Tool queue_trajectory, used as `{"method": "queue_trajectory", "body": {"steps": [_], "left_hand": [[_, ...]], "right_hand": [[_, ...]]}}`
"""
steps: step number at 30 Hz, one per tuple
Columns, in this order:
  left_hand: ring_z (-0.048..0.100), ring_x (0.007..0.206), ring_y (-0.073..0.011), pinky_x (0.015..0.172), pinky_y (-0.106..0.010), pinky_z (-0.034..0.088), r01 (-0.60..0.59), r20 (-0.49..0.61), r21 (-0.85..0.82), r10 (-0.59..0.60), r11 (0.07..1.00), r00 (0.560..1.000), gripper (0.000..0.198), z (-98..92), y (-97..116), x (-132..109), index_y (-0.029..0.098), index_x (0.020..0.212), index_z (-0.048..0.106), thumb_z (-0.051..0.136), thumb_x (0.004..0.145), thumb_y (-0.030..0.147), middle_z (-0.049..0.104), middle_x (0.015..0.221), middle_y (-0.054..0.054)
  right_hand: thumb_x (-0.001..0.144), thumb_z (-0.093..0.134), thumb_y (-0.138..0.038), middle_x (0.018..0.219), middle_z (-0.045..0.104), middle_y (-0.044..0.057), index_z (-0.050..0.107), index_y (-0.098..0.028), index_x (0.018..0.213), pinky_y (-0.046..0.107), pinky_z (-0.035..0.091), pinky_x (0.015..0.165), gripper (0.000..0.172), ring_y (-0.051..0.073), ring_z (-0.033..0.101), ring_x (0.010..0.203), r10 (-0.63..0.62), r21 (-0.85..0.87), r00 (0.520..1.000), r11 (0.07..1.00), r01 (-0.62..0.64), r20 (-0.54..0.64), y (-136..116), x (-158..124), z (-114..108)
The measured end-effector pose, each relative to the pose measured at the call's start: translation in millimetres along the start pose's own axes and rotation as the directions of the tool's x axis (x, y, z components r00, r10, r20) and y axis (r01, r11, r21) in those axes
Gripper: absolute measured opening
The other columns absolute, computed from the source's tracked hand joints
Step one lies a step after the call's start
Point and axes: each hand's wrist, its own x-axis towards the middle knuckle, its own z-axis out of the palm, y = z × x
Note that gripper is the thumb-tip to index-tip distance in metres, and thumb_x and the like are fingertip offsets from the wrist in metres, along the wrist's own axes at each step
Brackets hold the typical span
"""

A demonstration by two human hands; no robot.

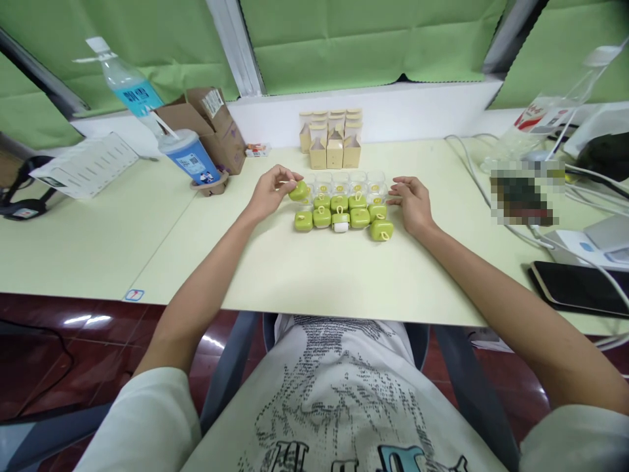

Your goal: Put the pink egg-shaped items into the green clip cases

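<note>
My left hand (pixel 273 191) pinches a small green case with a loop (pixel 297 191) between thumb and fingers, just above the table. In front of me several more green cases (pixel 360 217) stand close together in rows, most with a pale loop on them. One green case (pixel 341 220) shows a white lower part. Directly behind them are rows of clear plastic cups (pixel 340 179) with small yellow marks. My right hand (pixel 411 202) hovers at the right end of the rows, fingers apart and holding nothing that I can see. One green case (pixel 382 230) sits nearer to me, at the right.
Small open cardboard boxes (pixel 335 149) stand against the wall. Left are a blue drink cup (pixel 189 157), a brown carton (pixel 216 124) and a tilted bottle (pixel 130 92). Cables, a clear bottle (pixel 540 121) and a black phone (pixel 582 287) lie to the right.
</note>
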Motion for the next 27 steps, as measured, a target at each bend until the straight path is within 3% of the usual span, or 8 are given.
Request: {"method": "queue_trajectory", "body": {"steps": [2,4,9,18,27], "left_hand": [[0.085,0.125,-0.0269,0.113,-0.045,0.068,-0.012,-0.007,-0.079,0.012,0.997,1.0,0.055,-5.8,-5,20,0.026,0.11,0.067,0.091,0.098,0.074,0.089,0.126,-0.013],[0.087,0.125,-0.0277,0.117,-0.049,0.067,-0.024,-0.01,-0.085,0.023,0.996,1.0,0.048,-6.6,-13,44,0.026,0.109,0.065,0.094,0.099,0.063,0.089,0.115,-0.011],[0.086,0.114,-0.0232,0.114,-0.045,0.067,0.021,-0.025,-0.069,-0.022,0.997,0.999,0.029,8.7,-35,83,0.024,0.106,0.066,0.09,0.098,0.038,0.084,0.104,-0.007],[0.083,0.108,-0.0209,0.097,-0.035,0.062,0.01,-0.048,0.066,-0.007,0.998,0.999,0.013,30.0,-40,78,0.024,0.104,0.068,0.077,0.095,0.021,0.084,0.106,-0.006],[0.082,0.103,-0.0189,0.096,-0.034,0.06,0.012,-0.032,0.119,-0.008,0.993,0.999,0.011,35.8,-37,74,0.024,0.102,0.068,0.075,0.095,0.019,0.085,0.103,-0.005]], "right_hand": [[0.087,0.079,-0.053,0.107,0.071,0.004,0.07,-0.032,0.11,0.039,0.074,0.083,0.033,0.024,0.077,0.105,0.024,0.027,0.999,0.999,-0.023,-0.026,-3,-3,3],[0.086,0.078,-0.047,0.106,0.073,0.004,0.073,-0.031,0.108,0.034,0.072,0.08,0.027,0.022,0.077,0.101,0.045,0.055,0.998,0.998,-0.042,-0.052,-7,-6,5],[0.089,0.079,-0.041,0.101,0.073,0.002,0.074,-0.03,0.104,0.03,0.069,0.074,0.02,0.02,0.076,0.095,0.069,0.076,0.996,0.995,-0.065,-0.053,-14,-10,7],[0.092,0.079,-0.041,0.096,0.073,0.001,0.074,-0.03,0.103,0.027,0.066,0.071,0.016,0.018,0.074,0.089,0.062,0.061,0.996,0.996,-0.059,-0.057,-12,-9,6],[0.089,0.079,-0.042,0.097,0.073,0.001,0.075,-0.029,0.102,0.029,0.066,0.072,0.02,0.018,0.075,0.089,0.065,0.062,0.997,0.996,-0.062,-0.041,-15,-10,5]]}}
